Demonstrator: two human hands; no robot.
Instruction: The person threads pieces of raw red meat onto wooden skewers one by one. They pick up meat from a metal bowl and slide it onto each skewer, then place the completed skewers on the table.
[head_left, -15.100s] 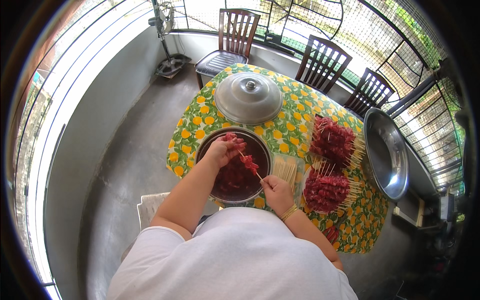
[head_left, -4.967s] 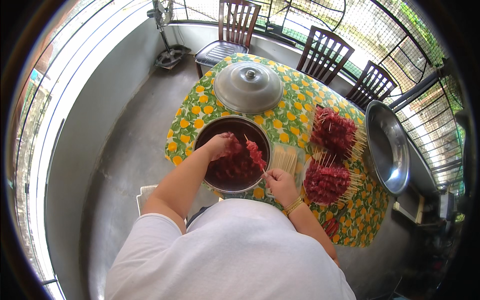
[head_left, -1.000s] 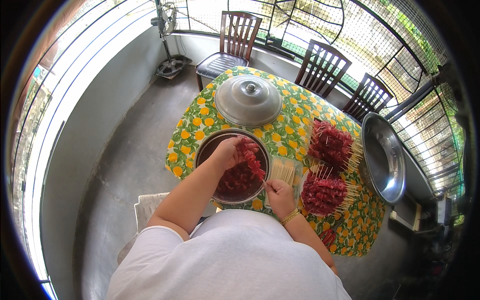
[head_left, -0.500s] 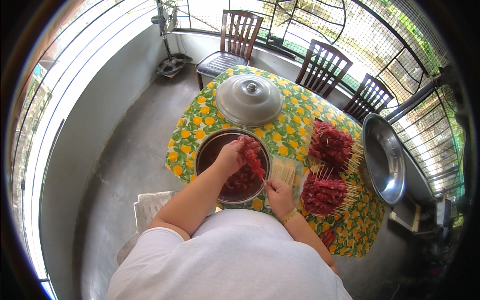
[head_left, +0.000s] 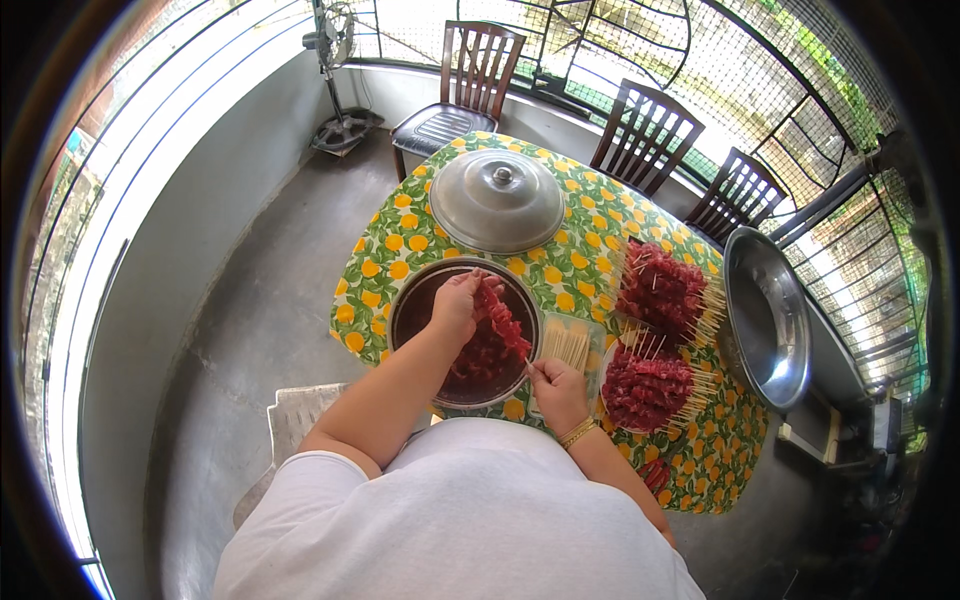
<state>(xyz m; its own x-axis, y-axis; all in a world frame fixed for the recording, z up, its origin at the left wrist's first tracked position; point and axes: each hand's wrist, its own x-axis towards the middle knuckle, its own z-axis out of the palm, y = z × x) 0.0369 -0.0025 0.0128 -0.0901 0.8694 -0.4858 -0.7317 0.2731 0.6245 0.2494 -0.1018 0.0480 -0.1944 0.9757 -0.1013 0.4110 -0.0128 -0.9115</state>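
Over a round metal pot (head_left: 402,290) of dark red raw meat (head_left: 478,368), my two hands hold one meat skewer (head_left: 504,326) slantwise. My left hand (head_left: 457,306) is closed on the meat at its upper end. Lower down, my right hand (head_left: 560,392), with a gold bracelet at the wrist, pinches the stick's lower end at the pot's right rim. Red strips are threaded along the stick. Beside my right hand, a clear tray (head_left: 594,332) holds bare bamboo sticks (head_left: 566,347). Farther right are two piles of finished meat skewers (head_left: 660,287), their stick ends pointing right.
A domed metal lid (head_left: 498,205) lies behind the pot on the lemon-patterned tablecloth (head_left: 585,262). A large steel basin (head_left: 765,315) leans at the table's right edge. Wooden chairs (head_left: 645,135) stand along the far side, and a stand fan (head_left: 335,90) is in the far left corner.
My left hand has shifted slightly left and its fingers have drawn closer together at the meat's top. More of the threaded meat shows now. My right hand stays in place.
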